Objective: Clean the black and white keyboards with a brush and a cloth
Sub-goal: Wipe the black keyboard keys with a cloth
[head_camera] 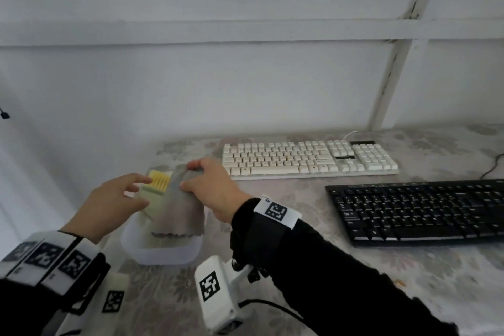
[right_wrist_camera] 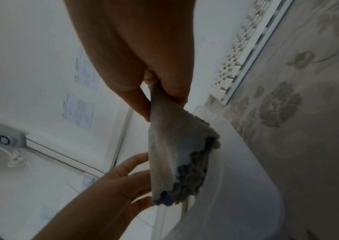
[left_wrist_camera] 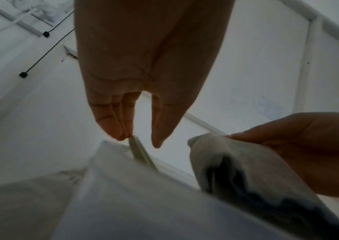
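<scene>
A white keyboard (head_camera: 308,158) lies at the back of the table, and a black keyboard (head_camera: 417,210) lies nearer on the right. My right hand (head_camera: 191,174) pinches the top of a grey cloth (head_camera: 180,210), which hangs over a translucent white container (head_camera: 161,252). A pale brush with yellow bristles (head_camera: 159,181) stands in that container, behind the cloth. My left hand (head_camera: 146,191) is spread around the brush. Seen from the left wrist, its fingertips (left_wrist_camera: 121,136) touch the brush edge (left_wrist_camera: 141,154). The right wrist view shows the pinch (right_wrist_camera: 154,104) on the cloth (right_wrist_camera: 168,154).
A floral tablecloth (head_camera: 300,267) covers the table. The white wall stands close behind the keyboards, and a slanted white frame post (head_camera: 387,84) rises at the back right. Cables run from both keyboards. The table's left edge is just beside the container.
</scene>
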### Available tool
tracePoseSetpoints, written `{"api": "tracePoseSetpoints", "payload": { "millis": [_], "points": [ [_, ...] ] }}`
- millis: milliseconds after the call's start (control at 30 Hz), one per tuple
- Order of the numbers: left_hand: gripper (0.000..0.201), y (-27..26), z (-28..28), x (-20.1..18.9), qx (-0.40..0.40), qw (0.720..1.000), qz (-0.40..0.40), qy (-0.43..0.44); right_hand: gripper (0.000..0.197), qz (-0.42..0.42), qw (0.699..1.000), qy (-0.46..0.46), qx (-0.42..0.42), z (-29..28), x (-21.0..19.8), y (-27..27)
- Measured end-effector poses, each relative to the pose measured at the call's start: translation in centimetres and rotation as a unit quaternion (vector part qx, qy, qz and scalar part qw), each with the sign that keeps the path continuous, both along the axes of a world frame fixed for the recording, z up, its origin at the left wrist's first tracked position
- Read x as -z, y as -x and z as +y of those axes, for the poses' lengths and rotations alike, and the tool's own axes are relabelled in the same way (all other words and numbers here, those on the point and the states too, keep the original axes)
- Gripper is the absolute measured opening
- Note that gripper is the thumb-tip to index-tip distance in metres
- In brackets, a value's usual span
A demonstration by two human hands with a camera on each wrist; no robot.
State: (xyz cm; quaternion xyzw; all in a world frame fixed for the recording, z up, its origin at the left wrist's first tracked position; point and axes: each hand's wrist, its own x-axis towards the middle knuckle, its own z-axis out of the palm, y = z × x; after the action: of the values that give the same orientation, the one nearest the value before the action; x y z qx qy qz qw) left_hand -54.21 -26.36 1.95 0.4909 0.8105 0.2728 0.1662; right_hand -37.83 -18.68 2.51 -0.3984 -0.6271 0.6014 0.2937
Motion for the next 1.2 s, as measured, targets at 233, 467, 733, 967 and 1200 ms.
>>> {"api": "tracePoseSetpoints", "payload": {
  "millis": [233,467,733,967,1200],
  "points": [
    [0.028,1.6,1.2,1.9,0.021,0.999,-0.03,0.001,0.046,-0.019,1.0,0.009,-0.001,0.0,1.1,0.9],
    [0.023,1.3,2.2,2.0,0.011,0.999,0.003,-0.037,0.042,-0.042,0.999,-0.014,0.007,-0.3,1.6,2.4],
    [0.031,1.3,2.2,1.9,0.012,0.998,-0.034,-0.046,0.036,-0.082,0.995,-0.014,0.048,-0.5,2.1,4.1],
    [0.034,0.9,2.1,1.1,0.017,0.984,-0.154,-0.086,0.045,-0.052,0.997,0.033,0.043,0.0,2.8,4.3],
    [0.032,1.7,2.3,0.3,0.028,0.986,-0.129,-0.1,0.04,-0.091,0.995,-0.019,0.035,0.5,1.9,3.7]
  ]
}}
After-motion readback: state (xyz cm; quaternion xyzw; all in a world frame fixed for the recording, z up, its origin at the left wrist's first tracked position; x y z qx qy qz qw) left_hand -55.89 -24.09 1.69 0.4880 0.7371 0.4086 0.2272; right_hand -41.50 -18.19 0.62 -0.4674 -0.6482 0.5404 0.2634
